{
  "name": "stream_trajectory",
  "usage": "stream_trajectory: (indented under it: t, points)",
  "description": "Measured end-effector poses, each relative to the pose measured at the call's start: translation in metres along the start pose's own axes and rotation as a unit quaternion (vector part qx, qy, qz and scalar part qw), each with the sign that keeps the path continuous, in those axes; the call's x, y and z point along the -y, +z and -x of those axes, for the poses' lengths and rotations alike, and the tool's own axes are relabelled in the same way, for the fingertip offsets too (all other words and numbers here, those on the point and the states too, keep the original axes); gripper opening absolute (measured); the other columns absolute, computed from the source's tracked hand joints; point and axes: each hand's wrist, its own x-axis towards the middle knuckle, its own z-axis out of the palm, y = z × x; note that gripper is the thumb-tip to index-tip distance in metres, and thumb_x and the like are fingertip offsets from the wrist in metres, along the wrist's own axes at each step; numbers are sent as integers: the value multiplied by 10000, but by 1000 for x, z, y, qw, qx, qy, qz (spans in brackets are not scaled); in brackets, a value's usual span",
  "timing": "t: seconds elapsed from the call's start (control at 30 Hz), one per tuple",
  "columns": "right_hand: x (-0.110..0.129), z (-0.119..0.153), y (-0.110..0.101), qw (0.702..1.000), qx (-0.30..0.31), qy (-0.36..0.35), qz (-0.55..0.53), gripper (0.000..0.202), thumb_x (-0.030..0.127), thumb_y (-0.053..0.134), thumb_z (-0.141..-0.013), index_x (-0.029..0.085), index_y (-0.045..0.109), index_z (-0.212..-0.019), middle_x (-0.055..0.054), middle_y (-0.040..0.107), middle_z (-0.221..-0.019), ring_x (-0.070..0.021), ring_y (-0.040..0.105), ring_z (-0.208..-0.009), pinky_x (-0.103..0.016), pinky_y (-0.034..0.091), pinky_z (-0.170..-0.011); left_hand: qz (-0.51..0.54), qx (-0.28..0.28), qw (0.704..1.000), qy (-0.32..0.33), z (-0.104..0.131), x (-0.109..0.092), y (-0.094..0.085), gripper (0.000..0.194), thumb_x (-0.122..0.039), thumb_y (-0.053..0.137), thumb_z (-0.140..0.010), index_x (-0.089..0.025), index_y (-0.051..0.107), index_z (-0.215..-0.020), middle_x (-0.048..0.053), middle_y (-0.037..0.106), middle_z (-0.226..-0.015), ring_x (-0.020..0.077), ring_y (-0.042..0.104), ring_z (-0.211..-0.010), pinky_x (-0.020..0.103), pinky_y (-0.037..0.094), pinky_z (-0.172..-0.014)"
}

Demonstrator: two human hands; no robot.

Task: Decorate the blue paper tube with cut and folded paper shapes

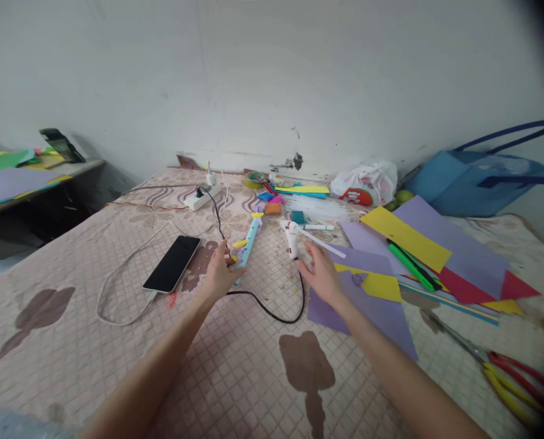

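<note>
One light-blue paper-looking strip [250, 241] just right of left hand [219, 272], can't tell if gripped; white glue gun [292, 233] just left of right hand [323, 274], unclenched, holding nothing; strip probably light, creases easily, pinch edgewise; gun likely rigid, take by handle [293, 249].

Soft, even, muted light casts only faint shadows across the pale wall [254, 73]. Darkness swallows the right-hand corners; the scissors [481, 353] look stretched and blurred.
</note>
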Motion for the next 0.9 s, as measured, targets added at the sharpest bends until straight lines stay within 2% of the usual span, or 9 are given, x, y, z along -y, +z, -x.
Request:
stream_trajectory:
  t: [0.13, 0.3, 0.43, 0.5, 0.67, 0.77, 0.9]
  points:
    - [-2, 34, -31, 1000, -11, -27, -9, 408, 317, 507, -842, 236, 480, -1241, -117, 554, -1141, -258, 572, -1029, -409, 517, -816, -55, -15, 998, 21, 3, -2, -1, 846, -152, 666, -612, -187, 311, -1379, 116, 543, -1170, 151, 624, -773, 365, 515, -767]
    - [-21, 68, -65, 999, -29, 27, -29, 380, 377, 498, -865, 244, 488, -1221, -124, 547, -1163, -253, 585, -1032, -376, 542, -764, -91, -84, 989, 86, 8, -1, 1, 838, -81, 576, -632, -200, 275, -1405, 111, 500, -1202, 111, 573, -725, 363, 508, -811]
    - [-43, 86, -84, 996, -52, 63, -22, 373, 415, 521, -849, 241, 518, -1178, -130, 566, -1150, -252, 589, -1023, -366, 549, -734, -123, -129, 977, 121, 14, 0, 2, 787, -61, 525, -673, -196, 277, -1408, 124, 478, -1199, 133, 561, -784, 357, 511, -811]
    - [-54, 92, -91, 995, -64, 76, -16, 360, 417, 524, -845, 234, 534, -1155, -130, 583, -1135, -250, 595, -1013, -367, 545, -739, -136, -126, 976, 114, 15, 0, 2, 765, -101, 564, -690, -179, 290, -1400, 136, 484, -1195, 156, 573, -821, 380, 503, -836]
    - [-66, 99, -106, 993, -64, 102, 9, 303, 411, 517, -841, 212, 574, -1061, -120, 636, -1064, -239, 636, -886, -362, 537, -682, -133, -76, 987, 53, 14, -2, 1, 781, -351, 676, -705, -152, 323, -1373, 177, 499, -1222, 206, 619, -840, 440, 504, -830]
    - [-64, 96, -107, 995, -43, 83, 23, 246, 382, 507, -842, 204, 592, -989, -105, 655, -982, -224, 636, -831, -346, 528, -662, -136, -74, 986, 57, 13, -3, -3, 699, -392, 636, -741, -137, 375, -1337, 188, 515, -1212, 237, 625, -911, 396, 528, -766]
    - [-61, 85, -103, 998, -6, 32, 46, 228, 339, 502, -847, 196, 602, -994, -86, 633, -914, -209, 612, -817, -341, 517, -690, -152, -62, 985, 58, 10, -1, -9, 614, -425, 608, -750, -122, 459, -1263, 176, 565, -1153, 254, 623, -945, 364, 534, -730]
